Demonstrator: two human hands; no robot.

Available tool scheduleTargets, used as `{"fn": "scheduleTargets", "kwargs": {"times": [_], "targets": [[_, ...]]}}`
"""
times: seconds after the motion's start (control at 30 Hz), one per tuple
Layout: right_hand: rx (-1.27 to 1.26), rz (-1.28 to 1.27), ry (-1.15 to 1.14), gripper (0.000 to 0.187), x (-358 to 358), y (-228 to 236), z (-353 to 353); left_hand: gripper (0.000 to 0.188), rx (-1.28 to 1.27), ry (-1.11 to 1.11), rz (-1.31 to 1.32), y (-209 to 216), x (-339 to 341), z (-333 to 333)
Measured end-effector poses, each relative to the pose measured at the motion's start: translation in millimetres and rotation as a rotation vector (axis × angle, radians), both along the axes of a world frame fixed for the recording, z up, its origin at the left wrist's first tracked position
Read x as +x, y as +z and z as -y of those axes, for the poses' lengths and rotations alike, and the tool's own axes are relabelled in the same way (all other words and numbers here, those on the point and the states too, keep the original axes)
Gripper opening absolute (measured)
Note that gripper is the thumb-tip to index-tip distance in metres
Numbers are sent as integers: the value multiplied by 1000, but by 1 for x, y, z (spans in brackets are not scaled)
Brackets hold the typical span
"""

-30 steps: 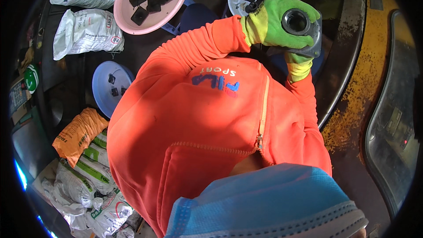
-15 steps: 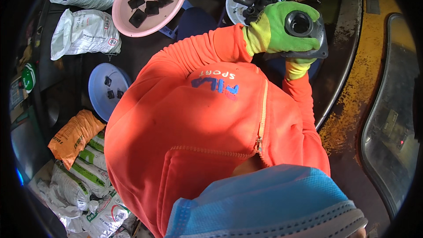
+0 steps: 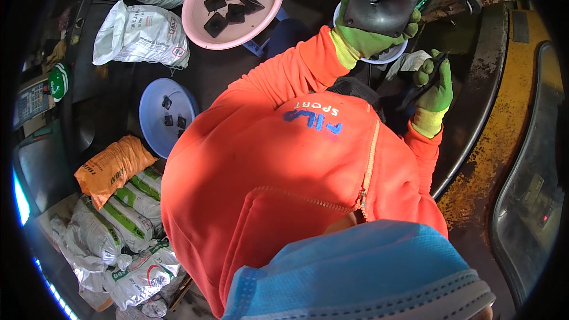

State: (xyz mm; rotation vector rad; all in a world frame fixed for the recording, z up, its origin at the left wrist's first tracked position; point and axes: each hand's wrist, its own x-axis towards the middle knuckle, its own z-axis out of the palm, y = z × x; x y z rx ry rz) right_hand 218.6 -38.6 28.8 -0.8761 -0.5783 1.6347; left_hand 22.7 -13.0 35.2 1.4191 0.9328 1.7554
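Observation:
My left hand [image 3: 368, 40], in a green glove with a yellow cuff, grips a black square-flanged plastic part [image 3: 385, 15]. The part has rounded corners, small corner holes and a round opening in its middle, and its flat face is turned up. To the right, apart from it, my right hand [image 3: 437, 93] in a matching glove is closed on a slim dark tool [image 3: 437, 66], whose kind I cannot make out. Partly hidden below my left hand is a light blue basin [image 3: 391, 57].
A pink basin [image 3: 261, 26] with several black square pieces stands at the upper left. Below it is a blue basin [image 3: 155, 136] with more black pieces. White sacks [image 3: 142, 35] and an orange sack [image 3: 115, 169] lie left. A rusty yellow machine frame [image 3: 521, 83] borders the right.
Both hands were together on the part; now they are apart. The left has lifted and turned the part so its flat face shows. The right now shows a slim dark tool.

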Motion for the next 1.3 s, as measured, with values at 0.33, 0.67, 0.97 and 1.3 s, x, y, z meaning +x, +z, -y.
{"fn": "scheduleTargets", "kwargs": {"times": [0.33, 0.67, 0.97, 1.3], "targets": [[-134, -149, 67, 29, 9, -44, 9, 43, -67, -113, 98, -17, 13, 3], [920, 734, -162, 35, -14, -55, 1, 48, -89, -233, -9, -7, 34, 21], [932, 788, -165, 36, -19, -42, 1, 50, 237, 35, -236, 3, 46, 22], [908, 855, 211, 48, -9, -5, -12, 42, 63, -262, -200, 17, 27, 16]]}}
